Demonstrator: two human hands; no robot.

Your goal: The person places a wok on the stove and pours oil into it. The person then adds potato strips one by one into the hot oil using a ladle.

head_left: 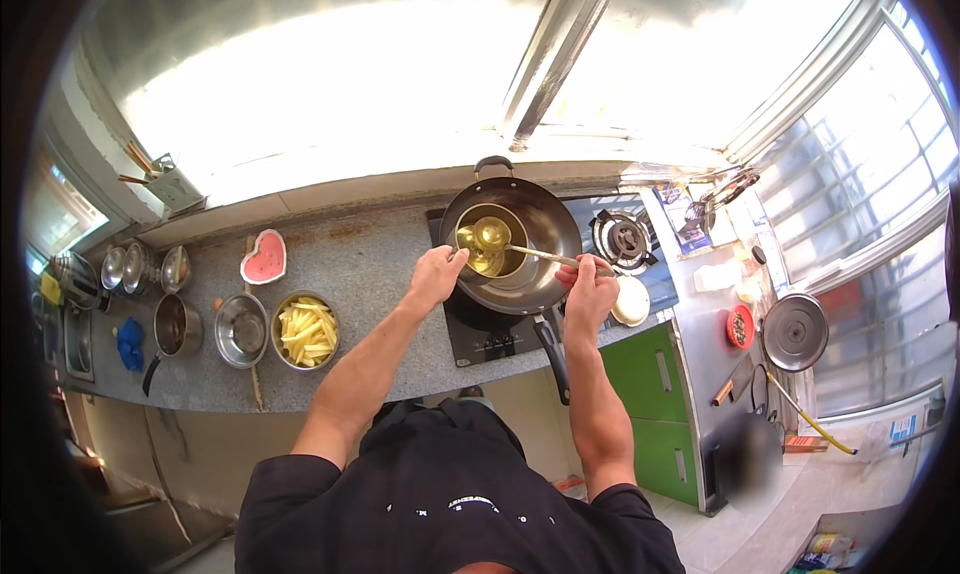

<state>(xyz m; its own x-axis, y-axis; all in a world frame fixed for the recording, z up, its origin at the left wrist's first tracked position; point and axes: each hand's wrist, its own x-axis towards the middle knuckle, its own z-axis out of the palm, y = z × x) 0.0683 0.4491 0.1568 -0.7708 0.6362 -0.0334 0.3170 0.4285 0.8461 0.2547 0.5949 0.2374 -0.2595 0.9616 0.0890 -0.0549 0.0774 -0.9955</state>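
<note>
head view: right fingers around ladle handle, left fingers at pot rim, grip unclear

Beyond the left forearm, counter lies open, but the wok handle seemingly blocks the near side.

A kitchen: wok, gas burner, saucepan

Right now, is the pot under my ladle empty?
No: shiny yellow liquid shows inside the pot, beneath the ladle. How full it is, I cannot tell.
</note>
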